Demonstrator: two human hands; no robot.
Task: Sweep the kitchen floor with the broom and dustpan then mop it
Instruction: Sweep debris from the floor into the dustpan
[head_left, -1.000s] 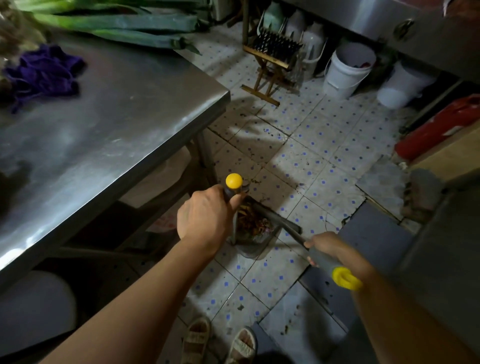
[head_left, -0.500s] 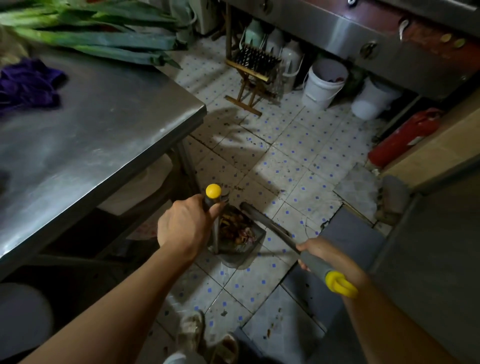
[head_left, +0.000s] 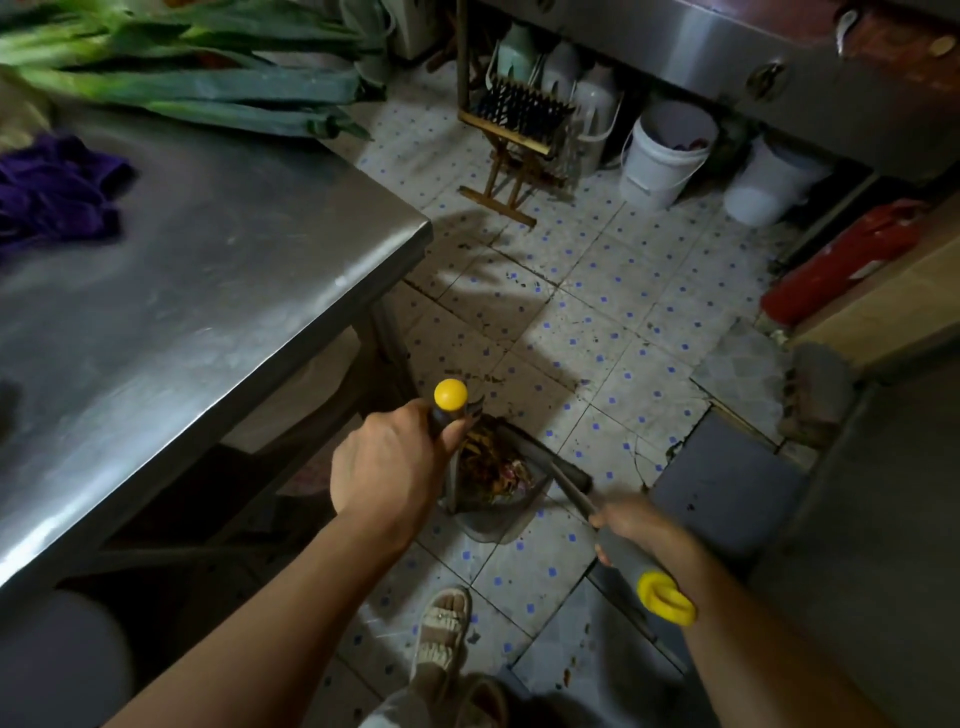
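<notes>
left hand (head_left: 387, 467) gripping dustpan (head_left: 493, 486), no legible writing

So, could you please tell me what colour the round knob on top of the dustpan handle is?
Yellow: the round knob above the left hand shows clearly in the head view.

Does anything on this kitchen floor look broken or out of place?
Yes. The floor tile beside the grey mat is cracked, with a chipped corner. Dark debris speckles the tiles beyond the dustpan, and a red fire extinguisher lies on its side.
</notes>
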